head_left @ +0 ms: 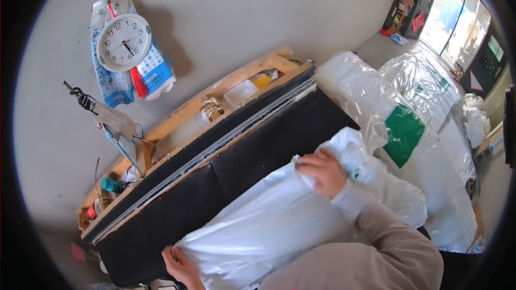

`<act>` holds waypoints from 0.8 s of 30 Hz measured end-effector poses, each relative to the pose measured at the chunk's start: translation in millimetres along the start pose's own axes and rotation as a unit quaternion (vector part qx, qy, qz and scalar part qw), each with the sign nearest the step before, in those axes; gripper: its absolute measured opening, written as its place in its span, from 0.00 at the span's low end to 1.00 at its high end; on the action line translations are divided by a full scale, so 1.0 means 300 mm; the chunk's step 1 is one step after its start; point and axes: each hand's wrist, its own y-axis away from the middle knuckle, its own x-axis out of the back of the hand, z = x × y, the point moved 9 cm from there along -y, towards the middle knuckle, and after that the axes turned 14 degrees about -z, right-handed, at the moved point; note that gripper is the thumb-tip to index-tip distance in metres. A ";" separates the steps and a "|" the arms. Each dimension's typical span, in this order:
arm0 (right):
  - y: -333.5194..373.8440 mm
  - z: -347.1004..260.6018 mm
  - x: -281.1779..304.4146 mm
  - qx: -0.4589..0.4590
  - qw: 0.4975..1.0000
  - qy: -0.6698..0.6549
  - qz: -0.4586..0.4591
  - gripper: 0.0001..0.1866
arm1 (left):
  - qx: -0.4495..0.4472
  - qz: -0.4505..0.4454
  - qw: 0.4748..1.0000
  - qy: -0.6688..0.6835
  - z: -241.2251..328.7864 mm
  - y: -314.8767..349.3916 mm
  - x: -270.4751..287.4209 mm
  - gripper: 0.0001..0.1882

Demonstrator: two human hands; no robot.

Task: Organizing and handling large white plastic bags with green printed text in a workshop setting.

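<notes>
A white plastic sheet or bag (pixel 269 209) stretches between my hands, over the near part of a black board-like work surface (pixel 231 182). My left hand (pixel 183 268), low in the view, pinches its near left corner. Further right and higher up, my right hand (pixel 325 173) is closed on the plastic's far edge, where a small bunched bit sticks out by the fingertips. Between the hands the plastic is pulled fairly smooth, with a few creases. To the right of my right hand it lies in crumpled folds.
Behind the black surface runs a wooden frame (pixel 183 113) with metal rails (pixel 215 153), a gold cord (pixel 212 108) and thread spools (pixel 111 185). Large clear-plastic-wrapped bundles (pixel 355 86) with a green patch (pixel 404 135) stand at right. A clock (pixel 124 42) hangs on the wall.
</notes>
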 end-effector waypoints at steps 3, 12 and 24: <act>0.014 0.028 0.263 0.006 0.942 -0.087 0.324 0.14 | -0.089 0.029 0.993 -0.071 0.041 -0.047 -0.059 0.04; 0.064 -0.069 0.053 0.190 0.882 -0.306 -0.306 0.13 | -0.072 0.035 0.997 -0.017 0.014 -0.038 -0.039 0.02; -0.264 0.056 0.137 0.111 0.903 -0.411 0.055 0.31 | -0.068 0.043 0.997 -0.012 0.006 -0.050 -0.030 0.03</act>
